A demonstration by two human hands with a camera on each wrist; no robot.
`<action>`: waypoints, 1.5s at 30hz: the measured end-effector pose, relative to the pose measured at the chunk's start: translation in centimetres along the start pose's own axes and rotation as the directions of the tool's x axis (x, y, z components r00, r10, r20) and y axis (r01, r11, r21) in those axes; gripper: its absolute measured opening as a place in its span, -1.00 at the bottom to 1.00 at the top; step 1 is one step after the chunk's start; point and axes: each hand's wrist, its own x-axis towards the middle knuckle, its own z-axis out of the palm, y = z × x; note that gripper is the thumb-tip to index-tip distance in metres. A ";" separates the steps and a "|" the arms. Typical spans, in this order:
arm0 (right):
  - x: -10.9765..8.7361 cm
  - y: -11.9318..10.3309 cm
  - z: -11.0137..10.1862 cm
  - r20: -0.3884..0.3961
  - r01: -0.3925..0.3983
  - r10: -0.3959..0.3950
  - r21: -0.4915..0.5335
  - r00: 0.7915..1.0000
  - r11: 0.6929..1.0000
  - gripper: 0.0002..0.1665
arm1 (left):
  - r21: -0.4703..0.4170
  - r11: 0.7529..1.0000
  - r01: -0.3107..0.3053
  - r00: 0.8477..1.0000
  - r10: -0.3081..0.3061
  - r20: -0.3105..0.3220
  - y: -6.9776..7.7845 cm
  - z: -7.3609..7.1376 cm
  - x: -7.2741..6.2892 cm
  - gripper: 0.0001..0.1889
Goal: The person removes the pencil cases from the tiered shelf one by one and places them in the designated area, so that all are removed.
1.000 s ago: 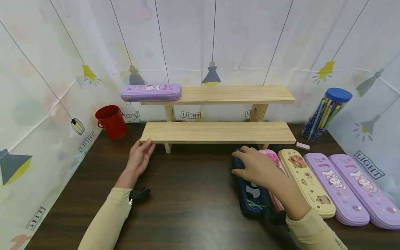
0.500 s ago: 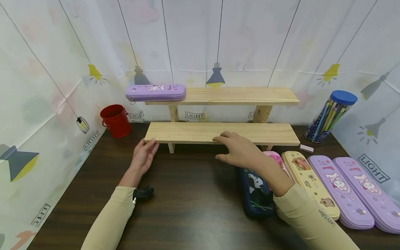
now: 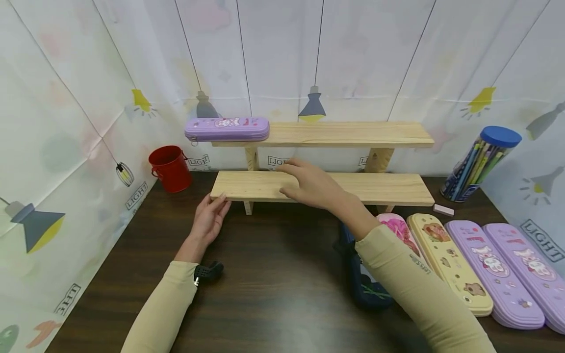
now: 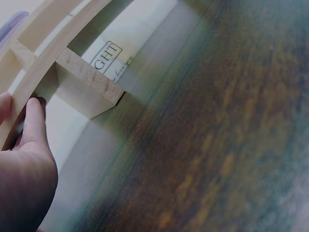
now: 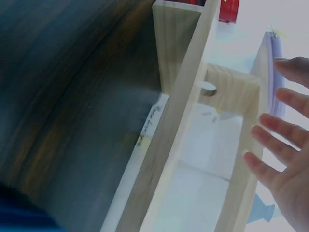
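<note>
A two-tier wooden shelf (image 3: 393, 189) stands at the back of the table. My left hand (image 3: 208, 219) pinches the front left corner of its lower board, with fingers on either side of the board's edge (image 4: 53, 46). Over that lower board hovers my right hand (image 3: 314, 186), fingers spread and holding nothing, as the right wrist view shows too. A purple pencil case (image 3: 227, 129) lies on the left end of the upper board (image 3: 348, 133). Below my right forearm, a dark blue pencil case (image 3: 366, 289) with a panda print is partly hidden by the sleeve.
On the right lie a pink pencil case (image 3: 398, 229), a yellow one (image 3: 450, 264) and two purple pencil cases (image 3: 494, 269). A small pink eraser (image 3: 443, 210) and a blue-lidded tub of pens (image 3: 478, 164) are behind them. At back left stands a red bucket (image 3: 171, 169).
My right hand has left the dark blue pencil case and moved up and left over the lower board. My left hand keeps its grip on the shelf corner. The head view has shifted slightly.
</note>
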 end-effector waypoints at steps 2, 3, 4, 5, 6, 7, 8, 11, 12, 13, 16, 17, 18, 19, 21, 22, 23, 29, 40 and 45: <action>1.2 -0.2 0.1 -0.013 0.022 -0.022 0.007 1.000 1.000 -0.39 | -0.002 1.000 -0.001 1.000 0.001 0.002 -0.1 0.0 0.0 -0.38; 1.8 -0.3 0.1 -0.020 0.031 -0.031 0.007 0.999 1.000 -0.39 | -0.003 1.000 -0.002 1.000 0.002 -0.001 -0.1 0.1 0.1 -0.38; 2.4 -0.5 0.1 -0.030 0.042 -0.041 0.007 0.999 0.999 -0.40 | -0.002 1.000 -0.003 1.000 0.003 -0.004 -0.1 0.1 0.1 -0.39; 3.0 -0.6 0.1 -0.048 0.055 -0.055 0.008 0.997 0.998 -0.40 | -0.001 1.000 -0.002 1.000 0.002 -0.006 -0.1 0.1 0.1 -0.39; 3.7 -0.8 0.0 -0.068 0.072 -0.071 0.004 0.995 0.997 -0.41 | 0.000 1.000 -0.001 1.000 0.001 -0.006 -0.2 0.1 0.1 -0.39; 4.4 -1.0 -0.2 -0.090 0.081 -0.081 -0.004 0.993 0.997 -0.42 | 0.002 1.000 0.002 1.000 -0.002 -0.006 -0.2 0.2 0.2 -0.39; 5.1 -1.3 -0.4 -0.111 0.091 -0.092 -0.010 0.990 0.996 -0.44 | 0.003 1.000 0.003 1.000 -0.002 -0.007 -0.2 0.2 0.2 -0.39; 7.0 -2.0 -1.0 -0.158 0.103 -0.106 -0.031 0.982 0.994 -0.48 | 0.015 1.000 0.003 1.000 -0.003 -0.009 -0.2 0.4 0.2 -0.39; 7.6 -2.2 -1.3 -0.161 0.097 -0.103 -0.040 0.982 0.994 -0.48 | 0.017 1.000 0.000 1.000 0.000 -0.011 -0.2 0.5 0.2 -0.39; 8.1 -2.5 -1.5 -0.159 0.088 -0.094 -0.046 0.983 0.995 -0.48 | 0.022 1.000 -0.002 1.000 0.002 -0.012 -0.1 0.5 0.3 -0.39; 9.5 -2.8 -2.0 -0.132 0.057 -0.066 -0.072 0.989 0.996 -0.46 | 0.032 0.999 -0.011 1.000 0.011 -0.014 -0.2 0.7 0.3 -0.41; 9.9 -2.9 -2.0 -0.118 0.048 -0.058 -0.083 0.991 0.995 -0.45 | 0.033 0.999 -0.011 1.000 0.011 -0.013 -0.2 0.8 0.3 -0.42; 10.3 -2.9 -2.0 -0.103 0.038 -0.048 -0.095 0.994 0.995 -0.43 | 0.034 0.999 -0.010 1.000 0.010 -0.010 -0.2 0.8 0.3 -0.41; 10.7 -2.9 -2.0 -0.089 0.026 -0.036 -0.112 0.995 0.993 -0.40 | 0.035 0.999 -0.011 1.000 0.011 -0.006 -0.2 0.8 0.3 -0.42; 11.3 -2.8 -1.8 -0.056 -0.004 -0.006 -0.166 0.998 0.986 -0.33 | 0.031 0.999 -0.013 1.000 0.013 -0.005 -0.3 0.8 0.3 -0.42; 11.5 -2.7 -1.7 -0.043 -0.017 0.009 -0.193 0.999 0.981 -0.30 | 0.035 0.999 -0.013 1.000 0.014 -0.004 -0.4 0.8 0.3 -0.43; 11.7 -2.7 -1.5 -0.031 -0.029 0.022 -0.220 0.999 0.975 -0.28 | 0.035 0.999 -0.014 1.000 0.014 -0.002 -0.4 0.8 0.3 -0.43; 12.2 -2.7 -1.2 -0.011 -0.049 0.048 -0.370 0.999 0.928 -0.25 | 0.023 1.000 -0.015 1.000 0.015 -0.004 -0.5 0.8 0.5 -0.43; 12.9 -2.6 -0.8 -0.070 -0.083 0.069 -0.230 0.995 0.970 -0.47 | 0.008 1.000 -0.021 1.000 0.021 -0.022 -0.2 0.0 0.5 -0.42; 12.8 -2.3 -1.1 -0.059 -0.082 0.068 -0.266 0.996 0.960 -0.46 | -0.001 1.000 -0.015 1.000 0.015 -0.027 -0.2 -0.2 0.4 -0.39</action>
